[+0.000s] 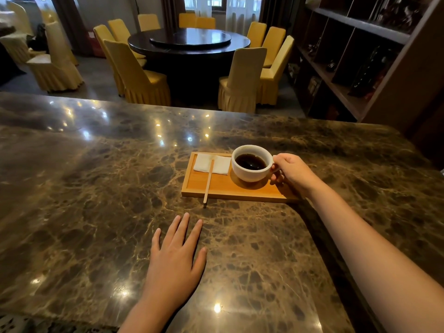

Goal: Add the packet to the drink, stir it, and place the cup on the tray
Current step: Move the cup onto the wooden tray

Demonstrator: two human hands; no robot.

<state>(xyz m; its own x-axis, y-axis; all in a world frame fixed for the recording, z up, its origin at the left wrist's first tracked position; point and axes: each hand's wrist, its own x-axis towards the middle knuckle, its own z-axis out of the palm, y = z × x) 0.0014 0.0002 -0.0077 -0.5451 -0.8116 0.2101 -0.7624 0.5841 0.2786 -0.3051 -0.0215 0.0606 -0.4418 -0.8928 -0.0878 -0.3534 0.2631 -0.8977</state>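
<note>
A white cup (247, 174) of dark drink stands on the right part of a wooden tray (223, 189). My right hand (292, 173) grips the cup's handle from the right. A white napkin (204, 163) lies at the tray's far left, and a wooden stir stick (208, 180) rests across it, its near end jutting over the tray's front edge. My left hand (174, 254) lies flat on the marble counter, fingers apart, nearer to me than the tray and holding nothing. I see no packet.
The marble counter (96, 188) stretches wide around the tray, its far edge beyond. Behind it stand a round dark table (189, 44) with yellow-covered chairs (242, 80). A dark shelf unit (360, 56) rises at the right.
</note>
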